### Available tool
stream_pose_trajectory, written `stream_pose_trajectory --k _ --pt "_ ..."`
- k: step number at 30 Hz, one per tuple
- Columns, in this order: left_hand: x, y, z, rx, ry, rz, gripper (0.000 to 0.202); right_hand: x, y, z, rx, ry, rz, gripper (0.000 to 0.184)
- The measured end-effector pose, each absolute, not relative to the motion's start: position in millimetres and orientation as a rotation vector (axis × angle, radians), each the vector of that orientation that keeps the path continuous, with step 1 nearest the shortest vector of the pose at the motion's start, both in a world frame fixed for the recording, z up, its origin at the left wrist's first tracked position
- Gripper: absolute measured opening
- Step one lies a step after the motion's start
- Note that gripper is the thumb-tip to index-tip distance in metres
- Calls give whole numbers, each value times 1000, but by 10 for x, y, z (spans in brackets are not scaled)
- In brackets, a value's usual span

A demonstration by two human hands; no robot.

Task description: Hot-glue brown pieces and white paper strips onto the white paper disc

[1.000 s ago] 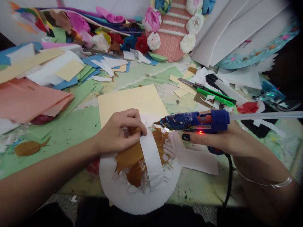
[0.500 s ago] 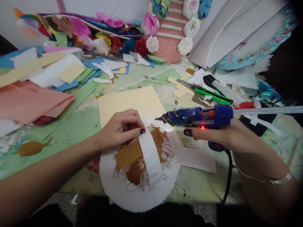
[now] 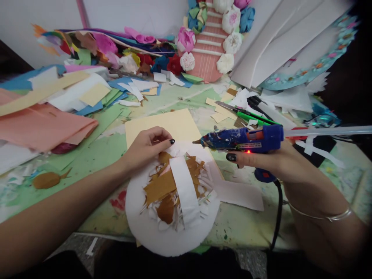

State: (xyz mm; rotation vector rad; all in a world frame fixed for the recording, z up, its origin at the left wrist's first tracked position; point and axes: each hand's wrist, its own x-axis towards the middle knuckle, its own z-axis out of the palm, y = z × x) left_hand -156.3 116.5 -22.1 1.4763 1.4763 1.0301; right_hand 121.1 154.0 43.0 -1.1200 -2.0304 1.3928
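My right hand (image 3: 270, 161) is wrapped round a blue hot glue gun (image 3: 241, 140) with a red light lit. Its nozzle points left, above the far side of a white round disc (image 3: 171, 244). Torn brown paper pieces (image 3: 159, 188) and white scraps cover the disc's middle, and a white paper strip (image 3: 186, 190) lies across them. At the disc's far left part is my left hand (image 3: 148, 149), its thumb and curled fingers pinched together. Whatever those fingertips may hold is too hidden to make out. The strip's upper end lies just below them, apart from the thumb.
Cream card (image 3: 162, 122) lies under the disc. A green utility knife (image 3: 252, 117) and paper scraps are behind the glue gun. Coloured paper (image 3: 43, 120) is piled at left, near a brown paper oval (image 3: 46, 180). Paper flowers (image 3: 186, 38) stand at the back.
My left hand has let go of the white strip's upper end and moved slightly up and left. The glue gun stays almost in place in my right hand. The whole view has shifted a little.
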Motion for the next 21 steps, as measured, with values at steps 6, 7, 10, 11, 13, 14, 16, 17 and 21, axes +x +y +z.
stream_pose_trajectory --k 6,7,10,11,13,14,16,17,21 --pt "-1649 1232 -293 1258 1473 1158 16 1231 1550 442 -1086 -2014 1347 18" --pt "-1661 1238 -301 1203 1467 1180 16 1244 1550 438 -1128 -2002 1329 21" --pt "-1694 1246 -312 1075 1429 1253 19 1279 1543 434 -1257 -1975 1291 26" --pt "-1705 1246 -309 1057 1416 1276 20 1284 1539 440 -1273 -1981 1282 26" --pt "-1726 1242 -293 1056 1397 1310 23 1282 1529 465 -1264 -2005 1270 28" --pt "-1736 1240 -281 1053 1394 1318 25 1276 1525 478 -1235 -2019 1274 29" --pt "-1754 1236 -255 1021 1394 1320 29 1259 1524 498 -1151 -2026 1297 28" --pt "-1760 1236 -244 1003 1388 1317 30 1252 1528 500 -1115 -2017 1315 26" --pt "-1760 1235 -214 1086 1313 1317 26 1244 1569 453 -981 -1958 1347 21"
